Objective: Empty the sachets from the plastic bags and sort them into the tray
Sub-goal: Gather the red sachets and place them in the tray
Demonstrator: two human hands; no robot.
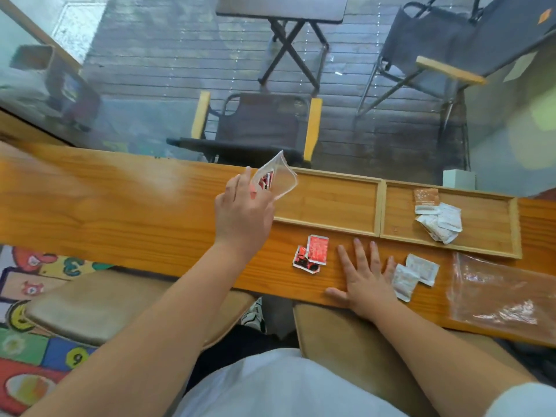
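I see the left hand lifted over the long wooden counter, its fingers pinching a small clear plastic bag with red sachets still inside. The bag hangs just above the left end of the wooden two-part tray. The right hand lies flat on the counter, fingers straight and spread, holding nothing. Two red sachets lie just left of it. Two white sachets lie just right of it, touching its little finger. A pile of white sachets and one brown sachet sits in the tray's right part. A flat empty clear bag lies far right
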